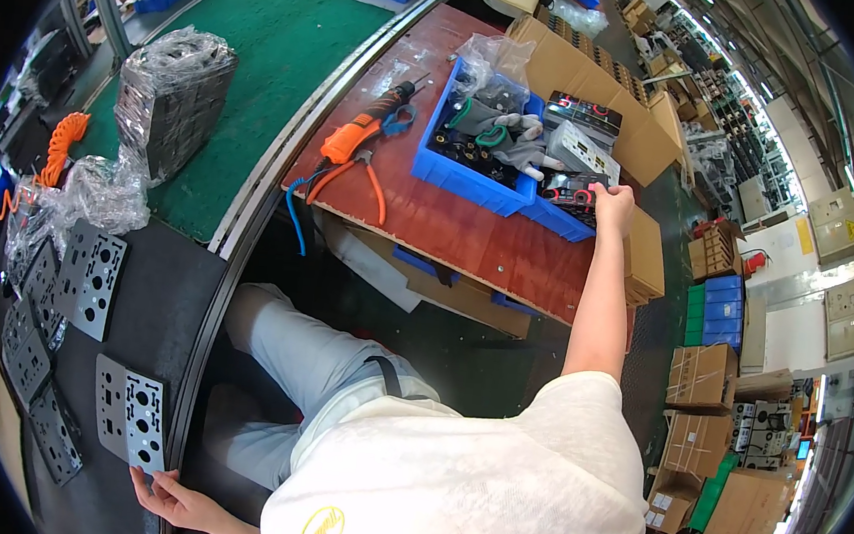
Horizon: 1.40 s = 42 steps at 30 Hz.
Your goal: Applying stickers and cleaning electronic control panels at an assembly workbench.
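Note:
My left hand (168, 500) pinches the lower edge of a flat grey metal plate (130, 412) with round holes and slots, lying on the dark work surface. Stretched out to the right, my right hand (613, 209) has its fingers closed at the corner of a blue bin (563, 221). Under those fingertips are black pieces with red markings (571, 195); what the fingers hold is partly hidden. Beside it, another blue bin (469, 183) contains grey work gloves (503, 132), black parts and clear plastic.
An orange power screwdriver (355, 133) and orange-handled pliers (359, 176) lie on the red bench (430, 225). More perforated plates (92, 279) are at the left, near a plastic-wrapped block (174, 102) on a green mat (283, 55). An open cardboard box (647, 144) stands behind the bins.

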{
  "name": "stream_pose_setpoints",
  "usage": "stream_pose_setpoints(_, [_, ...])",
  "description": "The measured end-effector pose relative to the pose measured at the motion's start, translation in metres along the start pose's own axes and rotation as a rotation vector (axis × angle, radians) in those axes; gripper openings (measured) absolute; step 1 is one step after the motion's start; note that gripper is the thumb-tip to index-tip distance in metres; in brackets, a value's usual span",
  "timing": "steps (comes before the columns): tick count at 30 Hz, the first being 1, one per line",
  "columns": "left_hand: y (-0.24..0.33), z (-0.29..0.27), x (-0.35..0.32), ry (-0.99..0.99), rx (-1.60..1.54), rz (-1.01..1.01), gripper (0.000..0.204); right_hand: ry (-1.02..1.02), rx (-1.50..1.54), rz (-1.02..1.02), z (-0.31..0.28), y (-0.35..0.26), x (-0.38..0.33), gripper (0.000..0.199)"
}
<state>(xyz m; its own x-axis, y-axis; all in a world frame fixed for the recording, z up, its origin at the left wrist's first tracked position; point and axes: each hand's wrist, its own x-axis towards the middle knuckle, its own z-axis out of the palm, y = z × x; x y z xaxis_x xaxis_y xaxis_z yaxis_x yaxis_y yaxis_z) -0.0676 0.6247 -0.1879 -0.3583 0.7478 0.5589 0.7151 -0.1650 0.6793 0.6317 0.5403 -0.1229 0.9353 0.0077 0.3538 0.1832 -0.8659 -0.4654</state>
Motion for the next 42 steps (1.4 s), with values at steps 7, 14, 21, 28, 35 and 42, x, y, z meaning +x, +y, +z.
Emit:
stream_pose_setpoints(7, [0.005, 0.001, 0.005, 0.013, -0.021, -0.045, 0.030, -0.114, 0.260, -0.008, -0.009, -0.021, -0.006, 0.027])
stream_pose_setpoints(14, [0.013, 0.007, -0.001, 0.055, -0.147, -0.219, 0.030, 0.303, 0.261, -0.820, -0.084, -0.146, -0.106, 0.021])
stream_pose_setpoints(21, [0.027, -0.002, -0.009, 0.066, -0.210, -0.184, 0.034, -1.208, 1.053, -0.598, -0.016, -0.266, -0.316, 0.019])
stream_pose_setpoints(28, [0.010, -0.045, -0.032, 0.187, -0.026, -0.301, 0.031, -1.421, 0.948, -0.771, 0.070, -0.315, -0.456, 0.024])
stream_pose_setpoints(35, [-0.008, -0.048, -0.034, 0.180, -0.049, -0.399, 0.031, -0.813, 0.786, -1.210, 0.079, -0.312, -0.468, 0.017])
stream_pose_setpoints(42, [-0.003, -0.032, -0.010, 0.132, -0.181, -0.344, 0.030, -1.118, 0.934, -0.945, 0.082, -0.319, -0.458, 0.015])
